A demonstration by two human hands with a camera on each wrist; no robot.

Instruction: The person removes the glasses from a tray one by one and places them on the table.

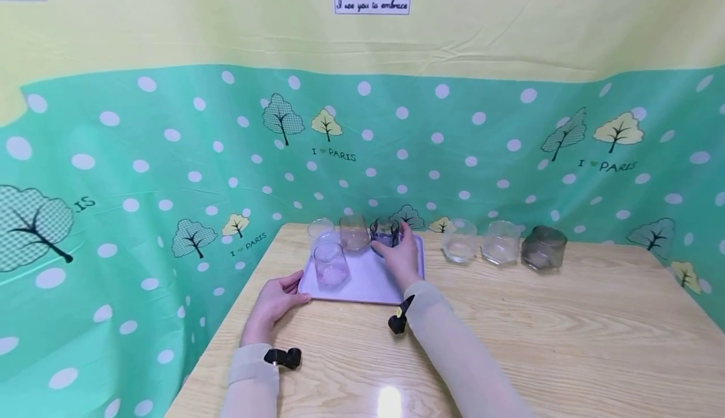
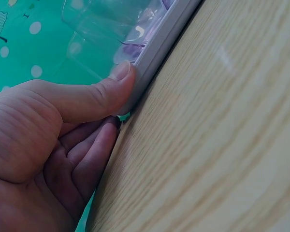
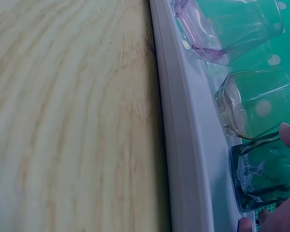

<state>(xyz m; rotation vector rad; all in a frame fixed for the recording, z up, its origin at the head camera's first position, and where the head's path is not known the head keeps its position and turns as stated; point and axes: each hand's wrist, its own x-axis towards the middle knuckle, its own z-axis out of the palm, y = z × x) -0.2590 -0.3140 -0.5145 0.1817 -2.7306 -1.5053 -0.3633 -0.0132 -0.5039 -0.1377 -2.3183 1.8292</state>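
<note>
A pale lilac tray (image 1: 370,282) lies near the back left of the wooden table. My left hand (image 1: 275,300) holds its front left corner; in the left wrist view the thumb (image 2: 104,94) presses the tray's rim while the fingers are curled below it. With my right hand (image 1: 401,260) I grip a dark blue-grey glass (image 1: 385,231) at the tray's back right, thumb and fingers on either side of it. Beside that glass stands a brownish one (image 1: 354,235). A clear glass (image 1: 320,229) is at the back left, and a pinkish clear glass (image 1: 331,268) stands in front of it.
Right of the tray, a row of three glasses stands on the table: a clear one (image 1: 459,243), another clear one (image 1: 501,245) and a smoky grey one (image 1: 544,249). A green and yellow printed curtain (image 1: 396,135) hangs right behind the table's back edge (image 1: 600,243).
</note>
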